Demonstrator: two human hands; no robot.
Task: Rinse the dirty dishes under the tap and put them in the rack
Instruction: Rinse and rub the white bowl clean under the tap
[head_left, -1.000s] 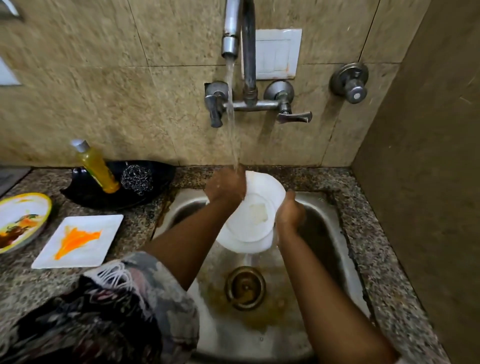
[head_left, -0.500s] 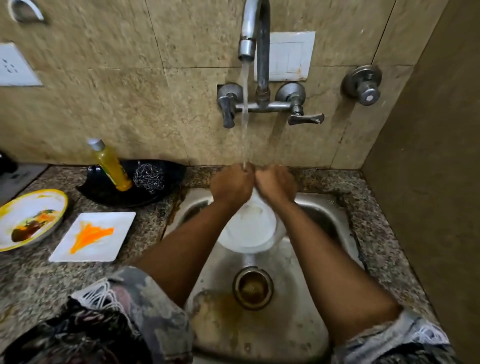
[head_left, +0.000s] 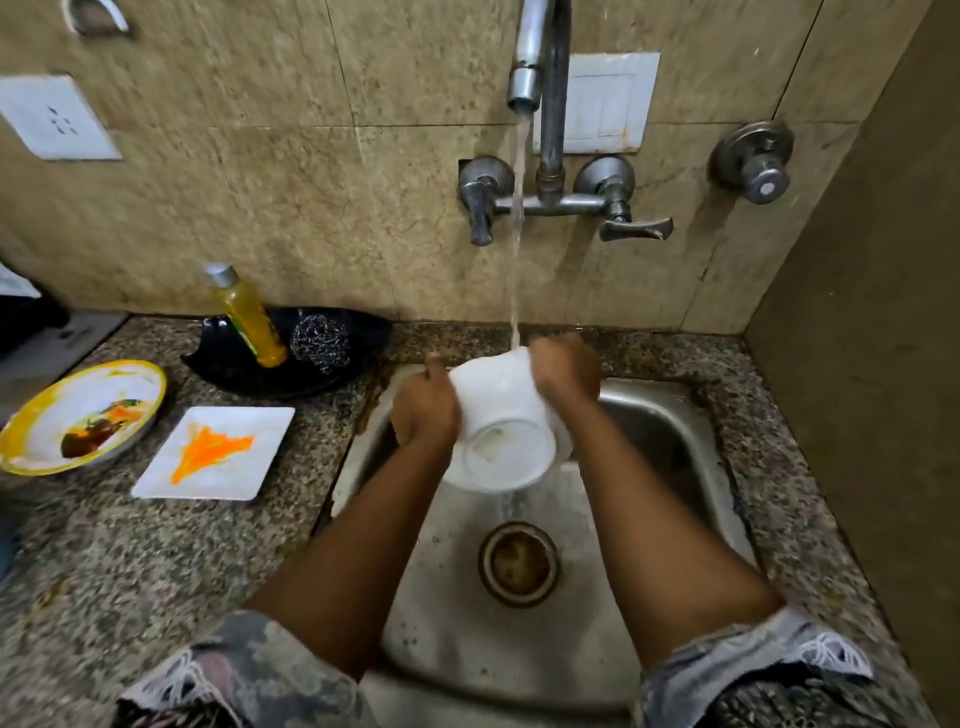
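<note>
A white bowl (head_left: 500, 415) is held over the steel sink (head_left: 675, 431), tipped so its base faces me. My left hand (head_left: 423, 410) grips its left side and my right hand (head_left: 563, 371) grips its upper right edge. Water from the tap (head_left: 527, 78) streams down onto the bowl's far rim. On the counter to the left lie a square white plate (head_left: 218, 452) smeared with orange sauce and a round yellow-rimmed plate (head_left: 78, 415) with food remains. No rack is in view.
A black tray (head_left: 358, 343) at the back of the granite counter holds a yellow soap bottle (head_left: 247, 314) and a steel scrubber (head_left: 319, 338). The sink drain (head_left: 518, 564) lies below the bowl. A brown wall (head_left: 862, 364) closes the right side.
The bowl has been turned from facing up to showing its base. My left hand slid from the top rim to the left side, and both hands sit slightly lower.
</note>
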